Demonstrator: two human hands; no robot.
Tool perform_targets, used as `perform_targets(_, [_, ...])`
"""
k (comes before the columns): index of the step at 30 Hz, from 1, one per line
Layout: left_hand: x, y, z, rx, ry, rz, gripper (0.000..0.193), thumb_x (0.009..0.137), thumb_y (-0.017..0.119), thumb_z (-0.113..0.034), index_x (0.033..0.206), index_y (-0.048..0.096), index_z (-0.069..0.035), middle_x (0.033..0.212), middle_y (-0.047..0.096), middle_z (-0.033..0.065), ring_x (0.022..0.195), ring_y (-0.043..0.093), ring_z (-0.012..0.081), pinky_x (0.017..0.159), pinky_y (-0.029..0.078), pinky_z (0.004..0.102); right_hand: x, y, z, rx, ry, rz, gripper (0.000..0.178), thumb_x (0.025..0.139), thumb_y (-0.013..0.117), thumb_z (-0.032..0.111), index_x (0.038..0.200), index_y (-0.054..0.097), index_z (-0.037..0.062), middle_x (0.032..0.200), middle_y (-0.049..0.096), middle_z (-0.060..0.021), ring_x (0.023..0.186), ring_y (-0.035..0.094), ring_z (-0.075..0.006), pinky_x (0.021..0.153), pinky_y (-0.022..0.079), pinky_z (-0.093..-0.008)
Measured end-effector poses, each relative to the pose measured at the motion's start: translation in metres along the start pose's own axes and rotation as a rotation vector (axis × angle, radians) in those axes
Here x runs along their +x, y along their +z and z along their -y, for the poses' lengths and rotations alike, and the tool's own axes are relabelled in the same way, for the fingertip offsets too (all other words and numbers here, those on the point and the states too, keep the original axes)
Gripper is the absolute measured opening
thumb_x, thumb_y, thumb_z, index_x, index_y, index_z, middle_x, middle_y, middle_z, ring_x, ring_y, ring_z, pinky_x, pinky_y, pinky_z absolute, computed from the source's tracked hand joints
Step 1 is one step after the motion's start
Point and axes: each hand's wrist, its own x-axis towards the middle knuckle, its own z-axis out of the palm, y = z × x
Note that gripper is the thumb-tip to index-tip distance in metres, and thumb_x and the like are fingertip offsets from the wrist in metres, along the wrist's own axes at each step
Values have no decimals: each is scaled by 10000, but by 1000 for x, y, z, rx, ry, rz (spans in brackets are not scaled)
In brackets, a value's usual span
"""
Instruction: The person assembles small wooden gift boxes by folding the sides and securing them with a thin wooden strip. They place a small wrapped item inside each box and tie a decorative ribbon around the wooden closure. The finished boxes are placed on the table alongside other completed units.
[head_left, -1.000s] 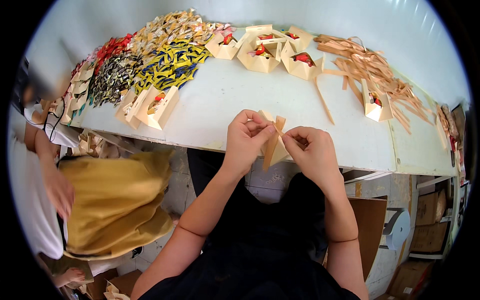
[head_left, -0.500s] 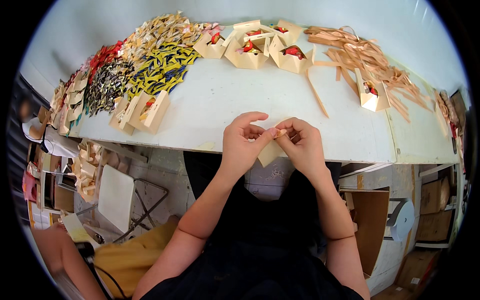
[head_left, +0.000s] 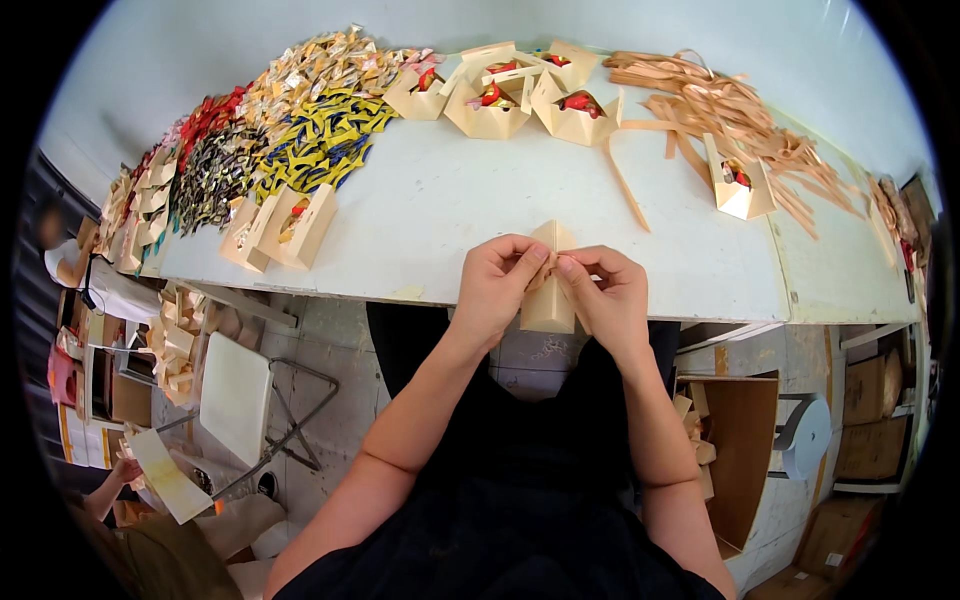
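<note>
At the table's near edge I hold a small cream folded paper box (head_left: 547, 310), its panels drawn together into a closed, wedge-like shape. My left hand (head_left: 493, 290) is closed, thumb and forefinger pinching at the box's upper ridge. My right hand (head_left: 615, 300) pinches the same spot from the other side, its fingertips almost meeting the left ones. Something small and tan shows between the fingertips; whether it is ribbon I cannot tell. Farther back stand open cream boxes (head_left: 487, 122) with red-wrapped pieces inside.
Piles of small wrapped packets (head_left: 325, 140) cover the table's far left. Two filled boxes (head_left: 296, 235) stand before them. Tan ribbons (head_left: 740, 110) lie at the far right beside another open box (head_left: 740, 195). A folding chair (head_left: 235, 395) and a carton (head_left: 740, 450) flank my legs.
The box has turned upright between my hands, and its closed form now shows. My left fingers have curled in to pinch. At lower left, another person has moved, and a cream sheet is in their hand.
</note>
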Motion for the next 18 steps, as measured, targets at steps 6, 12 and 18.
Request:
perform_targets(6, [9, -4, 17, -92, 40, -134, 166, 1138, 570, -92, 1046, 675, -3, 948, 727, 69, 865, 661, 129, 801, 550, 301, -21, -17, -14, 99, -114, -190, 161, 1087, 708, 151, 1019, 703, 5, 931, 687, -4, 837, 649, -58, 740, 611, -255])
perform_targets(12, [-2, 35, 21, -53, 67, 32, 186, 1165, 522, -144, 1125, 644, -9, 993, 720, 86, 898, 679, 149, 835, 564, 320, -53, -52, -12, 22, -271, -299, 167, 1105, 649, 87, 956, 632, 13, 886, 613, 19, 798, 543, -57, 733, 473, -216])
perform_targets(18, [-1, 53, 15, 98, -20, 254, 277, 1169, 554, -251, 1148, 684, -8, 1070, 711, 49, 972, 692, 145, 848, 562, 309, -122, -161, 28, -138, -335, -592, 182, 1079, 639, 74, 903, 622, 32, 887, 593, 16, 807, 508, -45, 696, 431, -229])
